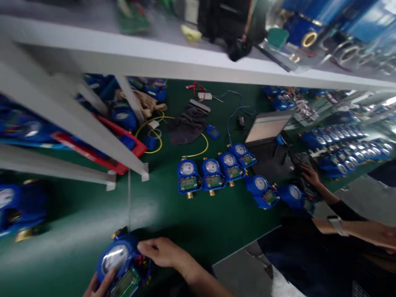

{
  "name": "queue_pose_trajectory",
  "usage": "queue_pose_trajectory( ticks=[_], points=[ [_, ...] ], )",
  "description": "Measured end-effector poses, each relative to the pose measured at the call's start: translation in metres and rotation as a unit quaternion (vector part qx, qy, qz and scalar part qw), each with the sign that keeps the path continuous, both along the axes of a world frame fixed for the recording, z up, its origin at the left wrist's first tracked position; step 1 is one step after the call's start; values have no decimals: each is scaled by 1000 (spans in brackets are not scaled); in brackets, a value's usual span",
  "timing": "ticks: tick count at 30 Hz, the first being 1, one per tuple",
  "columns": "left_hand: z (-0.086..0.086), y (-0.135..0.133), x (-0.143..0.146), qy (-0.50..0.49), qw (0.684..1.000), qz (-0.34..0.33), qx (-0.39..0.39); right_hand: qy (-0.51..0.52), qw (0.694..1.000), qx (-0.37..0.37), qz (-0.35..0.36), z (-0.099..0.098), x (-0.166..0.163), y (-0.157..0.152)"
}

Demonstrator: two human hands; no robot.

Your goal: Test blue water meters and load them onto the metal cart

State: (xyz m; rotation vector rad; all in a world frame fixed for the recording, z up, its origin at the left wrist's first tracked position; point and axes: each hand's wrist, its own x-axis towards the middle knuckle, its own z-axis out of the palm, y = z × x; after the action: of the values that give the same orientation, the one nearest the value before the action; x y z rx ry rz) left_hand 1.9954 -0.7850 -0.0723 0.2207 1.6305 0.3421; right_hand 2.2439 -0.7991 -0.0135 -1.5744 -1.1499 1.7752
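Note:
At the bottom left, a blue water meter (pixel 125 258) with a round dial, a brass fitting and a small green circuit board with a display lies tilted on the green bench. My left hand (pixel 100 284) grips it from the near left side, its thumb by the dial. Against the opposite side of the housing is my right hand (pixel 163 252), fingers curled in a pinch near the exposed wires. Whatever its fingertips hold is hidden.
Several like meters (pixel 213 175) stand mid-bench. Beside the laptop (pixel 267 130), a co-worker's hand (pixel 309 173) rests on a mouse. A white shelf (pixel 185 68) crosses overhead; slanting posts (pixel 83 119) and a red frame (pixel 93 152) stand left. A dark cloth (pixel 187 126) and yellow cable (pixel 198 154) lie behind.

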Motion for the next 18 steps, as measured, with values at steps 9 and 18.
queue_pose_trajectory(
  ticks=[9,18],
  points=[
    [7,12,-147,20,965,216,150,-144,990,-1,3,-11,-43,-6],
    [17,81,-335,16,940,249,232,-207,963,-175,-11,-40,-121,-27]
  ],
)
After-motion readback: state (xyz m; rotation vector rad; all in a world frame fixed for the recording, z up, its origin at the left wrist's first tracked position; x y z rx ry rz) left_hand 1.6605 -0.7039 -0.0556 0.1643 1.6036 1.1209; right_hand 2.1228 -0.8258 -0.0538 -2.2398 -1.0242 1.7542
